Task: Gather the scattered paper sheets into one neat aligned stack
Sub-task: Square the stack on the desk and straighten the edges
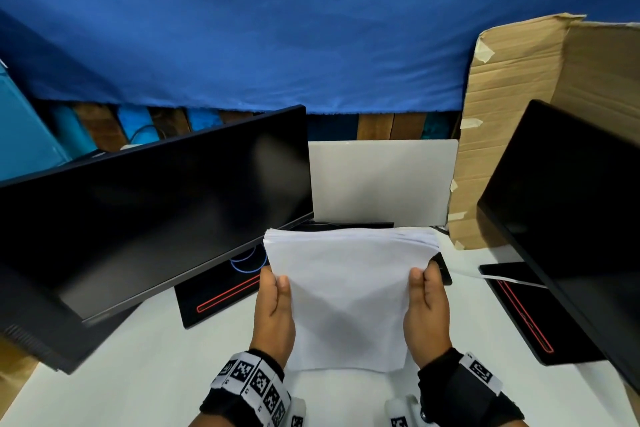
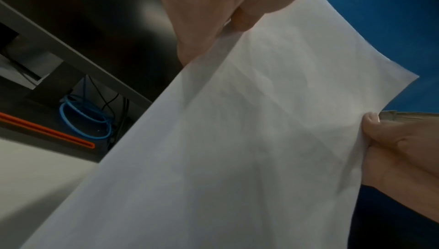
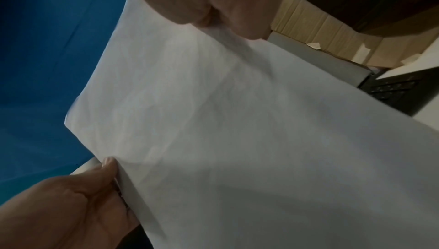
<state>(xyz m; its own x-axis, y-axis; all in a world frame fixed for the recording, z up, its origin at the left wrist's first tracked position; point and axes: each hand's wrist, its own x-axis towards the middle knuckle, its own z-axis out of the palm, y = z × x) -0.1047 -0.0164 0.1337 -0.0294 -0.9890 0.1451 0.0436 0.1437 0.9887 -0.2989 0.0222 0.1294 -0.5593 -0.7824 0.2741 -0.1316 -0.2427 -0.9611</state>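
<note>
A stack of white paper sheets (image 1: 349, 291) stands upright on its lower edge on the white table (image 1: 138, 374), held between both hands. My left hand (image 1: 275, 302) grips its left edge, thumb on the near face. My right hand (image 1: 427, 298) grips the right edge the same way. The top edges of the sheets fan out slightly and are not flush. In the left wrist view the paper stack (image 2: 237, 140) fills the frame, with my left hand (image 2: 213, 18) above and my right hand (image 2: 392, 149) at the far edge. The right wrist view shows the paper stack (image 3: 237, 131) between both hands.
A dark monitor (image 1: 156, 218) stands at the left and another monitor (image 1: 571, 218) at the right. Behind the stack lies an open laptop (image 1: 381, 180). A cardboard sheet (image 1: 512, 121) leans at the back right. A loose white sheet (image 1: 485, 276) lies under the right monitor.
</note>
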